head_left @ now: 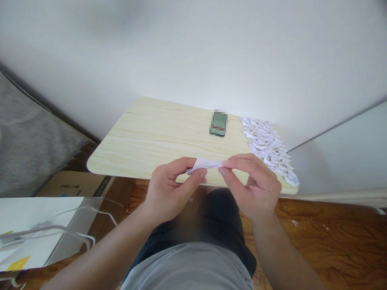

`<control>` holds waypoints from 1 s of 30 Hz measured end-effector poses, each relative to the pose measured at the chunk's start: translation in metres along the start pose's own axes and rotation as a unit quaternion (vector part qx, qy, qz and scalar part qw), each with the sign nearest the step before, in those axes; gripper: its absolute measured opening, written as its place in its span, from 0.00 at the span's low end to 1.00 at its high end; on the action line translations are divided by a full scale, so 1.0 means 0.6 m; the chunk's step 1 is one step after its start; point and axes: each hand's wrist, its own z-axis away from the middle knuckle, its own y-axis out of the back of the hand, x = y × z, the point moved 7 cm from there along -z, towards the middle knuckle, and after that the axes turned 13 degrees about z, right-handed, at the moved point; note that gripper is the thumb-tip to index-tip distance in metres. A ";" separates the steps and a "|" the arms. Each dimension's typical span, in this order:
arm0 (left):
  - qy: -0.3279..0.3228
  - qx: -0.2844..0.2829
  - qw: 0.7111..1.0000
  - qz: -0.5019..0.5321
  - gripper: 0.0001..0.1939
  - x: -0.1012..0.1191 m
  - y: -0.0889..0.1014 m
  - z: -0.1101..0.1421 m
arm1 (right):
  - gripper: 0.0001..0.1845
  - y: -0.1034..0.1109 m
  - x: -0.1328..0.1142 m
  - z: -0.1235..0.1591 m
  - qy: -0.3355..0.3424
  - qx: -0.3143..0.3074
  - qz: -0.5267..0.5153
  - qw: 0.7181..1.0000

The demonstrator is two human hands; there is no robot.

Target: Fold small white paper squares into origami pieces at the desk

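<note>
A small folded piece of white paper (206, 163) is held between my two hands, above the front edge of the light wooden table (157, 129). My left hand (173, 189) pinches its wider end between thumb and fingers. At the narrow, pointed end, the thumb and index finger of my right hand (254, 185) are closed on it. Behind my right hand, many folded white paper pieces (266, 143) lie in packed rows along the table's right end.
A phone (218, 123), blurred out, lies near the table's back edge by the white wall (193, 52). On the left are a cardboard box (72, 181), a white surface with cables (60, 229) and grey fabric (33, 137). The floor (338, 237) is brown wood.
</note>
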 end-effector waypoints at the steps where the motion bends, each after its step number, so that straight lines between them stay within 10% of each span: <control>1: 0.003 0.001 1.000 0.003 0.04 0.000 -0.001 0.000 | 0.16 0.001 0.000 0.001 -0.001 0.000 0.005 1.000; 16: 0.048 -0.008 0.996 0.071 0.12 -0.030 -0.004 -0.005 | 0.12 -0.010 0.027 0.003 -0.020 -0.052 -0.015 0.998; 24: 0.078 -0.014 0.996 -0.041 0.13 -0.089 -0.013 -0.027 | 0.12 -0.073 0.119 0.040 -0.194 -0.170 -0.087 0.962; 30: 0.074 -0.038 0.983 -0.165 0.15 -0.144 -0.017 -0.034 | 0.07 -0.112 0.193 0.055 -0.201 -0.243 -0.005 0.949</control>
